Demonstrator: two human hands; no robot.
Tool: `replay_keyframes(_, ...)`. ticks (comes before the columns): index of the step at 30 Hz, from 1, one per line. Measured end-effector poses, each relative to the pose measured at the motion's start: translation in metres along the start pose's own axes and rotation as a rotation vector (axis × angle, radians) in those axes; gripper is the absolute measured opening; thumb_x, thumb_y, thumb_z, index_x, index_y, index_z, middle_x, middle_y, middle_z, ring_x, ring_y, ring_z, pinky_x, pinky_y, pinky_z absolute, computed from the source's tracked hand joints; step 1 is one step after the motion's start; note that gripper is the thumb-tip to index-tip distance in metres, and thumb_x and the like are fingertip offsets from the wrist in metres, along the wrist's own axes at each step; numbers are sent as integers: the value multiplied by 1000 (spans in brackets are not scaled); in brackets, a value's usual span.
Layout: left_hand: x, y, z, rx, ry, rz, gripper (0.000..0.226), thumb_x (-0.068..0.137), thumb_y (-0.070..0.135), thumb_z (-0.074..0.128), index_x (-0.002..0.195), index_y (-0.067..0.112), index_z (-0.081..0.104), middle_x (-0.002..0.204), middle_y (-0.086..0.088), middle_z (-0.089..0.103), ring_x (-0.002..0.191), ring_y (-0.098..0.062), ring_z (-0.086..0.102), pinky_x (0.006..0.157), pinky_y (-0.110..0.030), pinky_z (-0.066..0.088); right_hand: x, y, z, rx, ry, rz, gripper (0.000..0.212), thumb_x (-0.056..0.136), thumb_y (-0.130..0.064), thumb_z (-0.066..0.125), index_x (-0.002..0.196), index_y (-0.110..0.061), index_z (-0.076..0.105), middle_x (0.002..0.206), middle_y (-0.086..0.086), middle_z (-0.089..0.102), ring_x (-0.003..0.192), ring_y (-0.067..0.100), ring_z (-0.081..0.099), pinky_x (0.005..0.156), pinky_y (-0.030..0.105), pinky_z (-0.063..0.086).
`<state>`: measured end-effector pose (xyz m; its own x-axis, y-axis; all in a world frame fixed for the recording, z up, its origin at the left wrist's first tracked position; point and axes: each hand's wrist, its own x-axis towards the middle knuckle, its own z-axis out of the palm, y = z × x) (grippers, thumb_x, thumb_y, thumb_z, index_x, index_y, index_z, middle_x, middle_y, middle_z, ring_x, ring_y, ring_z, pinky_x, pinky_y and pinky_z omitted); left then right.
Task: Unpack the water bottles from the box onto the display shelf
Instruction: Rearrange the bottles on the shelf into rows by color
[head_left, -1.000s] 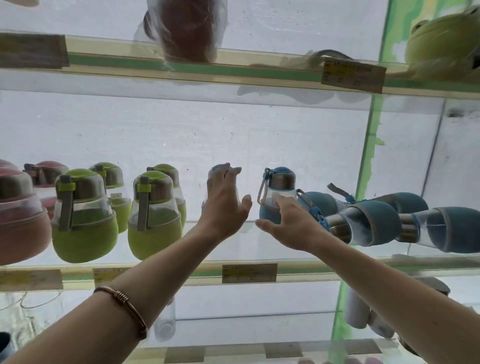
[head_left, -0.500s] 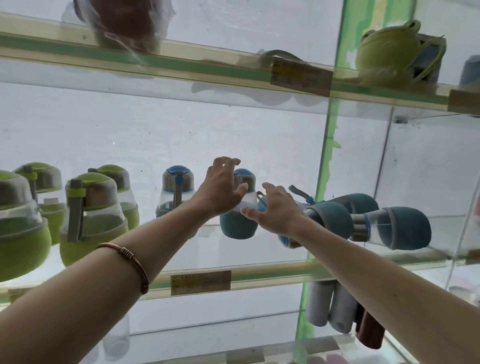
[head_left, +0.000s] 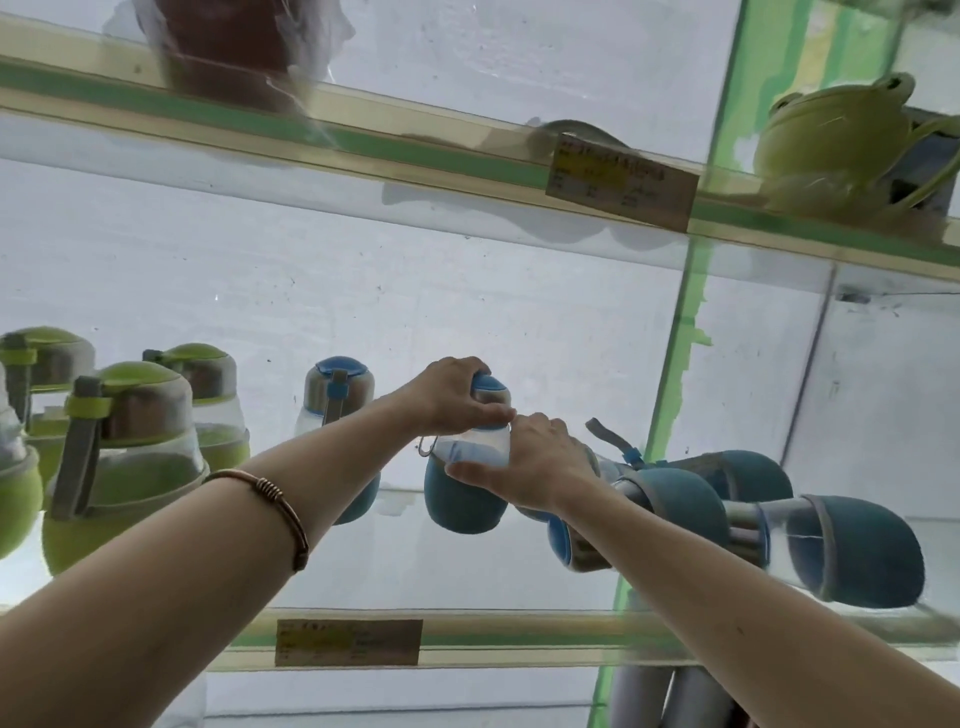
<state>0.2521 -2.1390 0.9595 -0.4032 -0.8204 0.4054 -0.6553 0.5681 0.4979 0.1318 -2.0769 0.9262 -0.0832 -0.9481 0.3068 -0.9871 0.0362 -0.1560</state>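
A blue water bottle (head_left: 465, 496) stands upright on the glass display shelf (head_left: 519, 631), near its middle. My left hand (head_left: 449, 397) grips the bottle's cap from above. My right hand (head_left: 530, 465) wraps around its clear middle from the right. Another blue bottle (head_left: 337, 395) stands upright just left of it, partly behind my left forearm. Three more blue bottles (head_left: 847, 551) lie on their sides at the right, behind my right arm. The box is out of view.
Several green bottles (head_left: 130, 457) stand at the left of the same shelf. A green vertical post (head_left: 670, 395) divides the shelf bays. The shelf above carries a wrapped brown item (head_left: 228, 47) and a green pot (head_left: 836, 140). Price labels (head_left: 348, 642) sit on the shelf edges.
Both hands have closed on the blue bottle: the left moved onto its cap, the right onto its body. The view has shifted right and closer.
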Motion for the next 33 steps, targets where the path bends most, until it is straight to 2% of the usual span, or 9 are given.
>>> replay_keyframes(6,-5,-3,-1,-90,70,2,56,76,44,74,123,18,57,113,3,60,98,-13,56,79,-22,40,9,2,11,57,42,-28,80,74,-77,51,125,-16,47,119,5,59,113,27,48,95,38,36)
replay_keyframes(10,-16,-5,-9,-152,208,27,49,78,45,71,118,19,60,107,4,62,96,-12,57,65,-14,40,5,3,13,132,80,-63,88,65,-84,51,122,-17,47,117,3,58,114,26,48,105,43,30)
replay_keyframes(14,-29,5,-28,-215,306,56,50,78,45,71,118,16,61,101,7,60,91,-9,56,62,-8,38,-6,2,9,177,203,-112,101,60,-82,60,133,-18,35,135,4,39,125,24,34,110,44,24)
replay_keyframes(17,-41,14,-38,-203,334,101,55,76,45,73,119,14,61,106,4,61,94,-11,56,67,-12,42,-15,-3,8,223,266,-125,110,55,-83,61,139,-19,28,144,4,22,132,25,23,112,45,25)
replay_keyframes(23,-72,18,-54,-165,422,108,60,72,49,74,119,14,62,116,0,65,95,-10,55,68,-14,40,-41,-21,6,317,291,-173,96,60,-75,68,133,-22,35,123,0,44,110,16,43,89,31,42)
replay_keyframes(25,-83,15,-60,-200,448,81,61,69,51,76,117,15,64,114,2,65,94,-10,57,63,-10,39,-47,-29,7,392,275,-182,93,61,-72,70,132,-22,35,119,-2,47,104,13,48,81,27,46)
replay_keyframes(27,-93,11,-63,-242,446,59,62,66,53,77,114,17,64,109,4,64,93,-11,59,66,-12,44,-50,-38,13,456,300,-203,90,60,-69,73,129,-23,39,117,-4,50,101,11,50,76,23,46)
replay_keyframes(30,-107,1,-66,-294,397,25,65,63,55,78,115,19,61,109,5,63,95,-13,61,76,-23,50,-55,-47,22,499,352,-233,85,59,-64,77,125,-22,43,113,-3,53,97,10,50,74,21,45)
replay_keyframes(33,-118,-9,-71,-320,356,-15,73,66,52,77,125,18,52,107,7,56,96,-12,57,79,-24,49,-59,-53,25,476,372,-264,81,61,-60,79,124,-21,46,111,-4,54,95,10,50,72,20,45)
